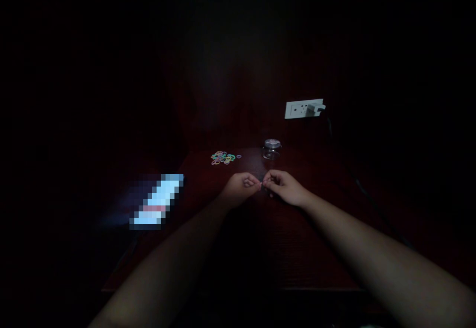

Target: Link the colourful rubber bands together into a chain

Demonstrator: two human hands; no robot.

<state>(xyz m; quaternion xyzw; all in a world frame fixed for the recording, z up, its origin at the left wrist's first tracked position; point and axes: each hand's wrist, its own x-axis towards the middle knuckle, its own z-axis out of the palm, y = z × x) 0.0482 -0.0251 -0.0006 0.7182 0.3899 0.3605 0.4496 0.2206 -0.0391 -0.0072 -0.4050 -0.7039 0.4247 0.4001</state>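
My left hand (pixel 241 188) and my right hand (pixel 283 187) meet fingertip to fingertip above the middle of the dark red table. Both are closed in a pinch. Between them shows a tiny pale sliver, which looks like part of an elastic band (pixel 261 183); most of it is hidden by the fingers. Beyond my left hand lies a loose pile of colourful elastic bands (pixel 222 158), with a single purple band (pixel 238 157) just to its right. A clear jar (pixel 271 150) with its lid on stands upright behind my right hand.
A lit, pixelated screen (pixel 158 201) lies at the table's left side. On the back wall is a white socket panel (pixel 297 109) with a plug (pixel 315 107) in it. The table's (pixel 297 263) front edge runs below my forearms. The surroundings are very dark.
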